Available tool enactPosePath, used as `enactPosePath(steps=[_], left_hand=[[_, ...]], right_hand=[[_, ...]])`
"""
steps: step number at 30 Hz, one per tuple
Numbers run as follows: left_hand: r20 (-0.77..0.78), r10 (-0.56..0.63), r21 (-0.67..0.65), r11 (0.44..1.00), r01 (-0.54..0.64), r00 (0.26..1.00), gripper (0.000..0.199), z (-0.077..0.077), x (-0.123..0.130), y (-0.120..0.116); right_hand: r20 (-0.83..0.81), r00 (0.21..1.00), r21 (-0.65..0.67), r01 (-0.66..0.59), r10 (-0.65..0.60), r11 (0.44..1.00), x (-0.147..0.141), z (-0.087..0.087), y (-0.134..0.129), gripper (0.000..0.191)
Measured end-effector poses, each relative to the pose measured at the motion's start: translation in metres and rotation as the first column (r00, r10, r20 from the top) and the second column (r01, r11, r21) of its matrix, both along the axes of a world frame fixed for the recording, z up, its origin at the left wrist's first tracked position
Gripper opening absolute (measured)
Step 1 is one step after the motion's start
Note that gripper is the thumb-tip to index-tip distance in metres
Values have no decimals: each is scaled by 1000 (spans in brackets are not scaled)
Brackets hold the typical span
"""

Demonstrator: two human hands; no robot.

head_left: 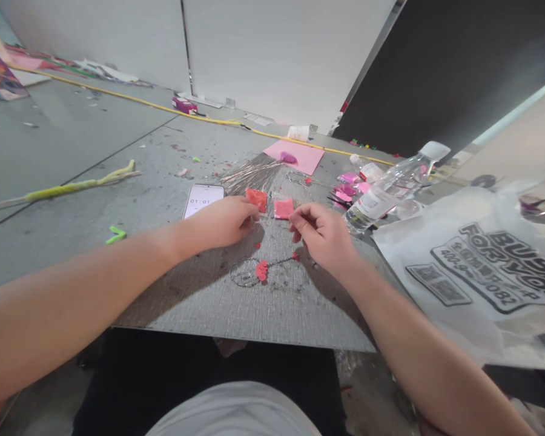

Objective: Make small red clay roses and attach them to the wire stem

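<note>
My left hand [229,221] rests on the grey table, its fingers curled against the lower edge of a small red packet [257,200]. Whether they grip that packet is hidden. Just right of a pink packet [283,209], my right hand [320,233] is closed in a pinch; anything between the fingertips is too small to name. Between my forearms lies a twisted wire piece [245,275] with a loop and a red, bumpy, flower-like lump [261,270]. A small red bit [295,256] sits at the wire's far end, and another red crumb [257,245] lies nearby.
A phone [204,200] showing a timer lies beyond my left wrist. Behind the packets are a wire bundle [254,172] and pink paper [304,156]. On the right stand a tilted-looking water bottle [390,191] and a white plastic bag [472,260]. A yellow cord [218,122] crosses the back.
</note>
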State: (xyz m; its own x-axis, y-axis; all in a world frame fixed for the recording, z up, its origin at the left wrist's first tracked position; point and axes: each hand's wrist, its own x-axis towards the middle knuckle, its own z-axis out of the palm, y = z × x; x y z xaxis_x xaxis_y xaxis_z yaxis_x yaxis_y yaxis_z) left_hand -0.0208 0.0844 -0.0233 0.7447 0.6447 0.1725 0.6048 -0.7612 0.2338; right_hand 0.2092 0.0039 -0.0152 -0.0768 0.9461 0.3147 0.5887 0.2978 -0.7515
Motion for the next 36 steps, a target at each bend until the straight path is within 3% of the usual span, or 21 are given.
enactPosePath(steps=[3, 6, 10, 12, 14, 17, 20, 25, 28, 32, 36], left_hand=[[54, 67, 39, 997, -69, 996, 23, 0, -1, -1], [171, 91, 42, 994, -100, 981, 22, -1, 0, -3], [362, 13, -36, 999, 0, 932, 17, 2, 9, -15], [453, 42, -172, 984, 41, 891, 14, 7, 15, -27], [512, 150, -406, 910, 85, 846, 16, 14, 19, -39], [525, 253, -651, 734, 193, 813, 26, 22, 22, -52], [565, 261, -738, 583, 338, 783, 24, 22, 22, -54], [639, 328, -751, 461, 472, 696, 17, 14, 19, -49], [649, 329, -742, 472, 475, 686, 17, 14, 16, -49], [602, 277, -733, 563, 381, 749, 21, 20, 13, -51], [555, 243, -699, 654, 289, 795, 23, 29, 11, -51]], right_hand=[[24, 1000, 13, 8, -8, 1000, -1, -1, 0, 26], [-78, 997, 3, 12, -12, 1000, -1, -5, 0, 17], [-134, 991, -6, 12, -13, 1000, -2, -3, -4, 20], [-65, 998, 89, 8, -3, 996, -3, 1, -7, 24], [42, 999, 281, -36, 25, 959, -5, 4, -10, 22], [158, 983, 519, -162, 92, 839, -10, 4, -13, 11], [188, 972, 572, -223, 138, 790, -14, 1, -15, 14], [184, 972, 575, -226, 146, 787, -15, 2, -18, 20], [197, 966, 562, -251, 168, 788, -12, 8, -19, 22], [196, 961, 535, -273, 197, 799, -11, 15, -22, 19], [64, 966, 431, -254, 251, 866, -11, 16, -23, 14]])
